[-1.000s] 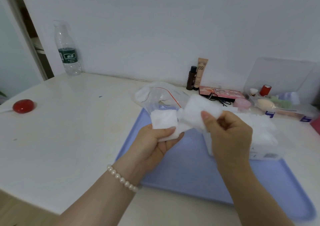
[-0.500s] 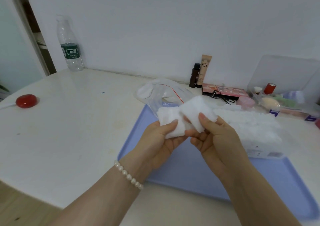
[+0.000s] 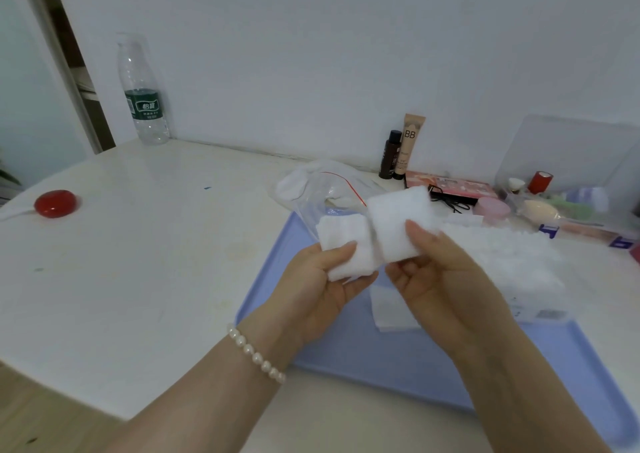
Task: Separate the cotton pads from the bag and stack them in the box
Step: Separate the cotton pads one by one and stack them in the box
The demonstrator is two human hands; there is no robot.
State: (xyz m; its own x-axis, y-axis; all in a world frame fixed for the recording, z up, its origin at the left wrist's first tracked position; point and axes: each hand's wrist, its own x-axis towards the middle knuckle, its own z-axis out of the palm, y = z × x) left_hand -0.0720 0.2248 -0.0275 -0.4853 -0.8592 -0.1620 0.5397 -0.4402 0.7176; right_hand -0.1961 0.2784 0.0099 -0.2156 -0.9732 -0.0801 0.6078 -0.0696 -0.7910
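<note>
- White worktop (image 3: 138, 262) fills the room's corner, with a plain white wall behind it.
- The blue tray (image 3: 398, 359) lies flat on the worktop. It is the landmark for the rest.
- Both hands are up above the tray, close side by side.
- The left hand (image 3: 311, 286) holds a stack of cotton pads (image 3: 343, 248). Its grip is clamped on the stack, thumb on top and fingers under.
- The right hand (image 3: 446, 279) holds a second bunch of pads (image 3: 398, 224). Its grip is clamped on that bunch too, thumb on the front.
- The two bunches touch each other in the middle.
- A pearl bracelet (image 3: 256, 357) is on the left wrist.
- The clear bag (image 3: 322, 192) with a red strip lies at the far left corner of the tray, partly on it.
- The clear box (image 3: 540, 300) sits on the right side of the tray. White pads are inside it.
- One more white pad (image 3: 391, 310) lies on the tray, under the right hand.
- Makeup things lie behind the tray by the wall: a dark small bottle (image 3: 390, 154), a BB tube (image 3: 410, 146), and a pink flat case (image 3: 450, 185).
- A water bottle (image 3: 143, 95) stands far to the left of the tray, by the wall.
- A round red thing (image 3: 55, 203) lies far to the left of the tray, near the worktop's edge.
</note>
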